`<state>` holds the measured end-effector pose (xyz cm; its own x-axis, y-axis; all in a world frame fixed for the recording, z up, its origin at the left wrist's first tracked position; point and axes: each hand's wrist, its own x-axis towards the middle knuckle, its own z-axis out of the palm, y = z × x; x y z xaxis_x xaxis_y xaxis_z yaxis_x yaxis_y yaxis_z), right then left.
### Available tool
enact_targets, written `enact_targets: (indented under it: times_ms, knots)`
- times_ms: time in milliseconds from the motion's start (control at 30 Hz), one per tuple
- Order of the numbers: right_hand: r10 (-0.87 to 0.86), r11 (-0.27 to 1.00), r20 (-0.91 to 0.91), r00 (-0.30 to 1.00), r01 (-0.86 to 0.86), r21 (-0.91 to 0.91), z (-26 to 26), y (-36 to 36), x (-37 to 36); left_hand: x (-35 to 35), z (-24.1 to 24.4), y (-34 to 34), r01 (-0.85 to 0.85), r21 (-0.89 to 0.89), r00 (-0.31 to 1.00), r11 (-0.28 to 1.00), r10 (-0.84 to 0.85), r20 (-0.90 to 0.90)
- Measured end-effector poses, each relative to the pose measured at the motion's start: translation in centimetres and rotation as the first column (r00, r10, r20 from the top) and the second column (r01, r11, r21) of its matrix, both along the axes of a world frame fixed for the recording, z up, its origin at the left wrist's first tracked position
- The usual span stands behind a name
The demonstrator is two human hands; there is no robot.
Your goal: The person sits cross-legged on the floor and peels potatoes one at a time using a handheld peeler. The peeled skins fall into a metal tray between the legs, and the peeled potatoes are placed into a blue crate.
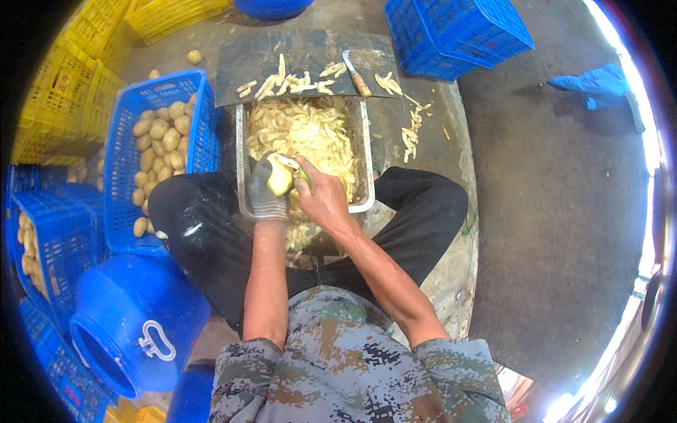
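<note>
My left hand [268,193], in a grey striped knit glove, holds a partly peeled potato [280,177] whose pale yellow flesh shows. My bare right hand [320,193] grips a peeler with a green handle [304,176], its head against the top of the potato. Both hands are over the near part of a white plastic tub [368,153] heaped with potato peelings [309,132]. Behind the tub lies a dark board [317,45] with scattered peelings and a curved knife with a wooden handle [359,82].
At the left, a blue plastic crate [124,211] holds unpeeled potatoes [158,129], beside yellow crates [58,95]. A blue plastic drum [143,301] lies near my left knee. Blue crates [439,39] stand at the back right. A blue glove [595,87] rests on the floor at far right.
</note>
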<state>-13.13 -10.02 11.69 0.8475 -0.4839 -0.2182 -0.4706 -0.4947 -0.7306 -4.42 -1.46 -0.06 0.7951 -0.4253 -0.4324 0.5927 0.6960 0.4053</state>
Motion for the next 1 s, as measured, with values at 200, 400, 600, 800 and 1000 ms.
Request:
enact_targets:
  times_ms: [200, 400, 600, 800, 1000]
  knots:
    - [-0.016, 1.0, 0.052, 0.999, 0.018, -0.025, -0.1, 1.3, -3.7, -0.2, 0.6, 0.2, -0.021, 0.1, 0.99, 0.995, 0.035, -0.14]
    - [-0.047, 0.999, 0.259, 0.965, 0.047, 0.007, 0.7, -0.6, -3.8, 0.8, 2.7, -0.5, -0.118, 0.043, 0.949, 0.992, 0.126, -0.289]
    - [-0.067, 0.997, 0.141, 0.988, 0.06, 0.058, 0.0, -1.2, 0.4, -0.2, 2.3, -0.5, -0.099, 0.111, 0.983, 0.989, 0.115, -0.144]
    - [0.028, 0.999, -0.024, 0.999, -0.027, 0.026, -1.2, 1.7, -1.2, 1.3, -0.7, 0.7, -0.101, 0.292, 0.989, 0.951, 0.128, -0.076]
    - [-0.085, 0.996, 0.068, 0.994, 0.082, 0.044, -0.2, 0.7, -3.5, 1.0, 0.3, 0.4, -0.129, 0.315, 0.982, 0.94, 0.165, -0.09]
